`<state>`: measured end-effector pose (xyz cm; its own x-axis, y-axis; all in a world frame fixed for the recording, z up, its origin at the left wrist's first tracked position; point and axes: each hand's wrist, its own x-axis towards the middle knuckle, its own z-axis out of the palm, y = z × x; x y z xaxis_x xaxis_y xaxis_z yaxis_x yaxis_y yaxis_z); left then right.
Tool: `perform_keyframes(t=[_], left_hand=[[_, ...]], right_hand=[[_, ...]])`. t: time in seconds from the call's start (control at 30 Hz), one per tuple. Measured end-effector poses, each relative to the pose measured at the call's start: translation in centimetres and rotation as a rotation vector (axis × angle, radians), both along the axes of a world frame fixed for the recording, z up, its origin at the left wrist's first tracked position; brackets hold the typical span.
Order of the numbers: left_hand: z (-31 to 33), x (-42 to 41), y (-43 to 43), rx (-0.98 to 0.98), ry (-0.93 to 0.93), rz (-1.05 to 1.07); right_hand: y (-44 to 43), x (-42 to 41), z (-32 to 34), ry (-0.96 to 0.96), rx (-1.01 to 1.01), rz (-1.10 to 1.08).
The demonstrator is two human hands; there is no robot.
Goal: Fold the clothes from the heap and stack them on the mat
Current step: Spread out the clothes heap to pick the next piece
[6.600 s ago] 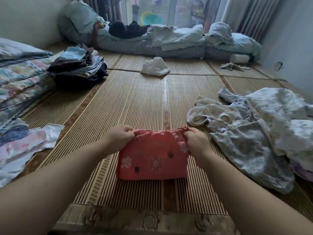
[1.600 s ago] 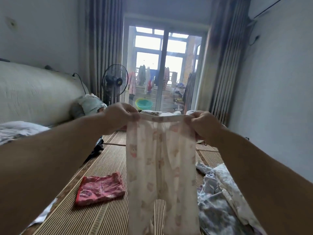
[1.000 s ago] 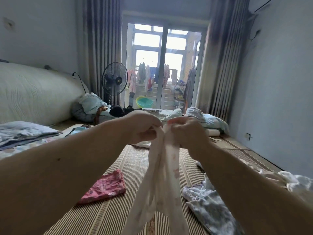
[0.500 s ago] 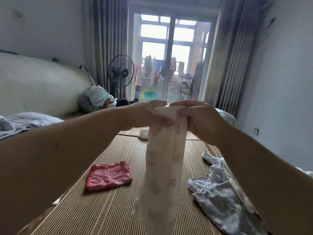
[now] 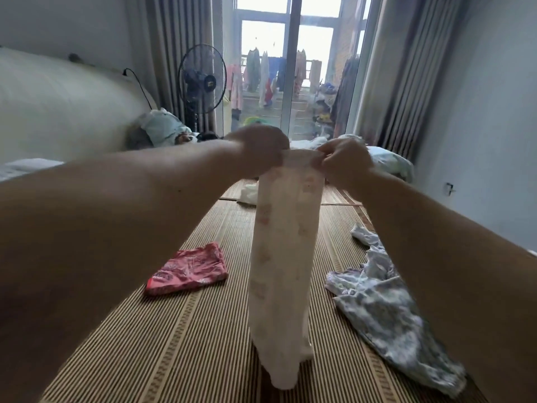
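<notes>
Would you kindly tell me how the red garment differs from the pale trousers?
The red garment lies folded flat on the mat, untouched; the pale trousers hang down, gripped at the top by the left hand and the right hand. The red garment is a short rectangle; the pale trousers form a long narrow strip. Both carry a printed pattern.

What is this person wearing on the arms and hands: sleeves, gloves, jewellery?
The left hand and right hand are ungloved; the left forearm and right forearm are bare to the frame edge; no sleeve, watch or bracelet in view.
</notes>
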<state>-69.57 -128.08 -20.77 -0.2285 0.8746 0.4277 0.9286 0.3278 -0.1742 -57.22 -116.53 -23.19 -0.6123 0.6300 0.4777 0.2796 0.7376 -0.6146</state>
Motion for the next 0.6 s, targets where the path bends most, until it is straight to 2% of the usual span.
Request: perform_keyframes(t=[0.17,0.3,0.4,0.47,0.6], left_hand=[[0.7,-2.3,3.8,0.15,0.029,0.022],[2.7,-3.9,5.9,0.286,0.055,0.051],[3.0,-4.4,6.2,0.348,0.088,0.021],[2.2,-4.4,5.8,0.356,0.063,-0.012],[-2.8,-2.7,3.6,0.249,0.042,-0.101]], right_hand=[[3.8,-3.3,1.0,0.093,-0.107,0.012],[5.4,-4.6,3.3,0.201,-0.054,0.026],[5.9,-4.7,3.8,0.207,-0.019,0.016],[5.6,-4.2,3.1,0.178,-0.019,0.03],[4.0,-1.7,-1.2,0.094,-0.088,0.079]])
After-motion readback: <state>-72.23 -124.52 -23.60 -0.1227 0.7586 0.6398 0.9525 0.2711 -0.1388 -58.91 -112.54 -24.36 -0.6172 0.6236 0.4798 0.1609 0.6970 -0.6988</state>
